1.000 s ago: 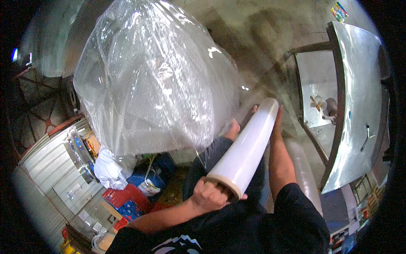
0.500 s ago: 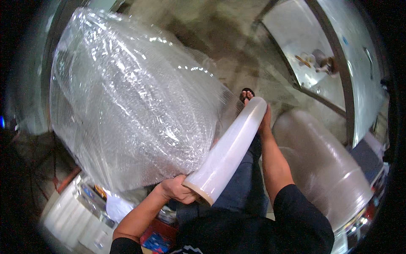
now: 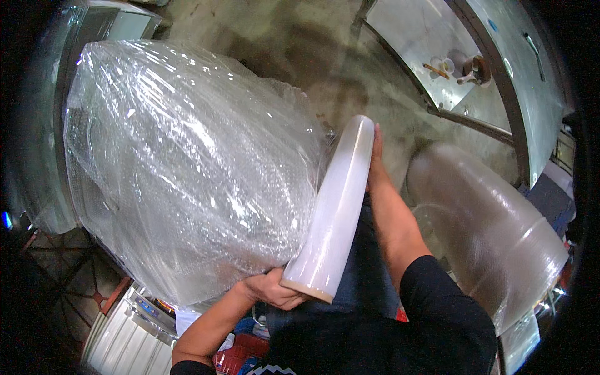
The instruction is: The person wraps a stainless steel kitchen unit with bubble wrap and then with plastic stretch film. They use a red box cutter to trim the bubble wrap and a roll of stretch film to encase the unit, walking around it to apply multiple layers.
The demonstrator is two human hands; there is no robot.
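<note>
Filling the left of my remote view: a large bundle (image 3: 187, 169) in clear plastic, directly beside the white film roll (image 3: 334, 206). I have the left hand (image 3: 275, 290) curled closed on the roll's near end and the right hand (image 3: 376, 156) against its far right side, fingers partly hidden, closure indeterminate. Further right I log a large translucent roll (image 3: 487, 219), beyond the right forearm.

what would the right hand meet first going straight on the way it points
The right hand seems to have a free way past the roll, over the visible floor, though depth is unclear.
</note>
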